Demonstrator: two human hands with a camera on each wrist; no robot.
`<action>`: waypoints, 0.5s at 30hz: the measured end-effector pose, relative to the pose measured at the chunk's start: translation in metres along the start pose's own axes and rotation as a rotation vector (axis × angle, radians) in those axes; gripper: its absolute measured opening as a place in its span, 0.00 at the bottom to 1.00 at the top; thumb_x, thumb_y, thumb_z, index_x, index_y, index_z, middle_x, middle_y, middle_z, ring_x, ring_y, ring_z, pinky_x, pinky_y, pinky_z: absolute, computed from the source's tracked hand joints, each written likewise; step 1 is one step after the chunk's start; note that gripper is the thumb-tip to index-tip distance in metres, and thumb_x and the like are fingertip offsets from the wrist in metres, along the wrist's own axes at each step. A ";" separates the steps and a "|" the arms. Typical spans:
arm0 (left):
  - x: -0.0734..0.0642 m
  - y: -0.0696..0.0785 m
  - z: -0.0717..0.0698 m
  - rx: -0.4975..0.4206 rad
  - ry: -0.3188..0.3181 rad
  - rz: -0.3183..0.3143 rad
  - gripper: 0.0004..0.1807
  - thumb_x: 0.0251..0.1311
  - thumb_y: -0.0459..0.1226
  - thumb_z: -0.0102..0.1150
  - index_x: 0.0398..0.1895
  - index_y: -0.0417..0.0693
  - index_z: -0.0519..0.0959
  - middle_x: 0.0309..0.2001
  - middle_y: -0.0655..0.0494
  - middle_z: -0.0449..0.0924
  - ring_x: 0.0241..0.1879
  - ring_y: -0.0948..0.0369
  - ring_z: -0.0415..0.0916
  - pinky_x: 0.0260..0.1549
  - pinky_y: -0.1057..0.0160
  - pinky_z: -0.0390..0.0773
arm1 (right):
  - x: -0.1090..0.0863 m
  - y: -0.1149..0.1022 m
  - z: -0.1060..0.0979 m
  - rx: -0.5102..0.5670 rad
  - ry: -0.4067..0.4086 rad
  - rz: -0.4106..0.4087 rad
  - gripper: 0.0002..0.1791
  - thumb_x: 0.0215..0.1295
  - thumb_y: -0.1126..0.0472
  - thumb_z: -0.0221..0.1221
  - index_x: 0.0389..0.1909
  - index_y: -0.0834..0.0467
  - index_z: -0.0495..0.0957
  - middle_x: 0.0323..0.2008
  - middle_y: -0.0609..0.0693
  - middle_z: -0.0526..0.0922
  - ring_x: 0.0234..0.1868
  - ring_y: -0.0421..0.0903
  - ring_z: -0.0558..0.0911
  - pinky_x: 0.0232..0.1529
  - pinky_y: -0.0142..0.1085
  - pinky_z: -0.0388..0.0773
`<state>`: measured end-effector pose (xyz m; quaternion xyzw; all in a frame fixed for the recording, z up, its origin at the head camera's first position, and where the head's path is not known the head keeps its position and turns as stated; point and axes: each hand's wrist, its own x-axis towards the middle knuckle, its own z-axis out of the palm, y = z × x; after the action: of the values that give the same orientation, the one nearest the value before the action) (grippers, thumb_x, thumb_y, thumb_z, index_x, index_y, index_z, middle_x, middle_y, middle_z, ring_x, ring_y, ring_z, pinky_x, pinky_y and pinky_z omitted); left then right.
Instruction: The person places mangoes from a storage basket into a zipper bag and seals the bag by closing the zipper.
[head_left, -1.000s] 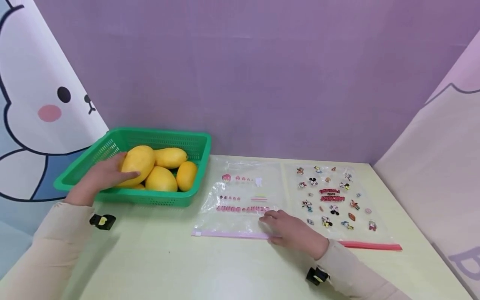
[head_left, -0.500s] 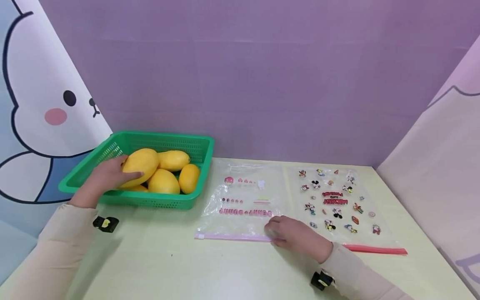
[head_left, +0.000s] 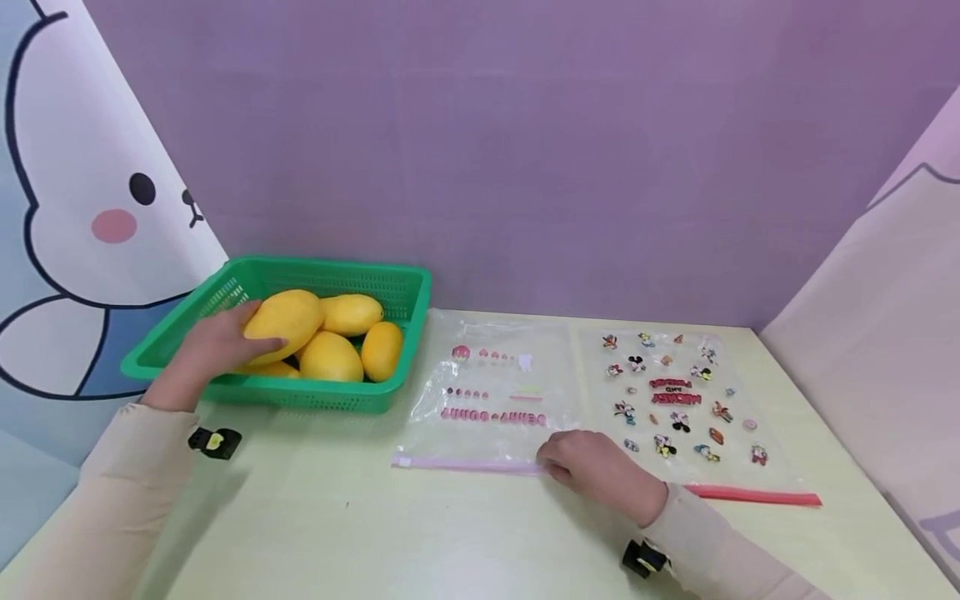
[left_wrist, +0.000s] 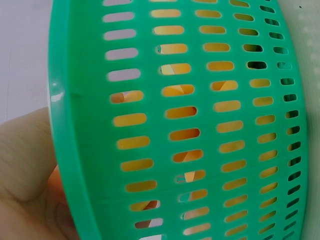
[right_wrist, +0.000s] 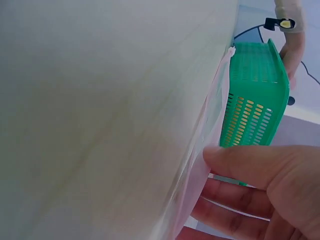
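My left hand reaches over the near-left rim of a green plastic basket and grips a large yellow mango on top of the other fruit. In the left wrist view the basket's slotted wall hides most of that hand and the mango. A clear zip bag with a lilac zip strip and pink print lies flat beside the basket. At its near right corner, my right hand pinches the zip edge; the right wrist view shows the thumb on the strip and the fingers behind it.
Several more mangoes lie in the basket. A second clear zip bag with cartoon prints and a red zip strip lies to the right, partly behind my right hand and wrist. A purple backdrop rises behind the table.
My right hand's fingers, earlier spread over the bag's corner, have drawn in and curled at its zip edge. The left hand keeps its grip on the mango. The head view has shifted slightly.
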<state>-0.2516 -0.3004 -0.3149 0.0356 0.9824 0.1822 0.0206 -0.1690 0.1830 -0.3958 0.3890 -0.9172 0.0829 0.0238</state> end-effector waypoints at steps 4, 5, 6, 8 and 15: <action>0.003 0.003 0.000 -0.009 0.004 0.020 0.50 0.60 0.56 0.55 0.69 0.27 0.47 0.64 0.23 0.53 0.58 0.29 0.53 0.53 0.30 0.58 | -0.001 0.000 -0.002 0.000 0.009 0.031 0.09 0.55 0.70 0.62 0.23 0.53 0.79 0.22 0.41 0.77 0.21 0.35 0.66 0.24 0.27 0.66; 0.003 0.003 0.001 -0.011 0.007 0.022 0.50 0.60 0.55 0.55 0.69 0.27 0.47 0.64 0.23 0.53 0.58 0.29 0.53 0.53 0.30 0.58 | -0.002 -0.001 -0.002 -0.003 0.010 0.034 0.09 0.55 0.70 0.62 0.23 0.53 0.78 0.21 0.41 0.76 0.21 0.35 0.66 0.23 0.28 0.66; 0.003 0.003 0.001 -0.015 0.011 0.024 0.50 0.60 0.55 0.55 0.69 0.27 0.47 0.64 0.23 0.53 0.58 0.28 0.53 0.53 0.30 0.57 | -0.002 -0.001 -0.002 -0.004 0.013 0.034 0.10 0.55 0.71 0.61 0.21 0.53 0.77 0.20 0.41 0.75 0.20 0.35 0.65 0.23 0.27 0.65; 0.002 0.001 0.002 -0.017 0.027 0.024 0.50 0.60 0.56 0.55 0.69 0.26 0.47 0.64 0.23 0.53 0.58 0.28 0.52 0.54 0.30 0.57 | -0.001 -0.001 -0.001 -0.013 0.020 0.033 0.11 0.55 0.70 0.61 0.20 0.52 0.76 0.19 0.41 0.74 0.20 0.35 0.65 0.22 0.28 0.65; 0.000 -0.002 0.002 -0.008 0.095 0.033 0.49 0.60 0.53 0.57 0.67 0.24 0.49 0.62 0.22 0.55 0.56 0.29 0.55 0.53 0.31 0.57 | 0.002 -0.002 -0.003 -0.038 0.031 0.058 0.12 0.57 0.70 0.61 0.18 0.53 0.76 0.17 0.41 0.73 0.18 0.35 0.65 0.21 0.28 0.66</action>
<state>-0.2520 -0.3020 -0.3173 0.0430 0.9808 0.1880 -0.0287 -0.1691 0.1804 -0.3927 0.3602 -0.9291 0.0721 0.0431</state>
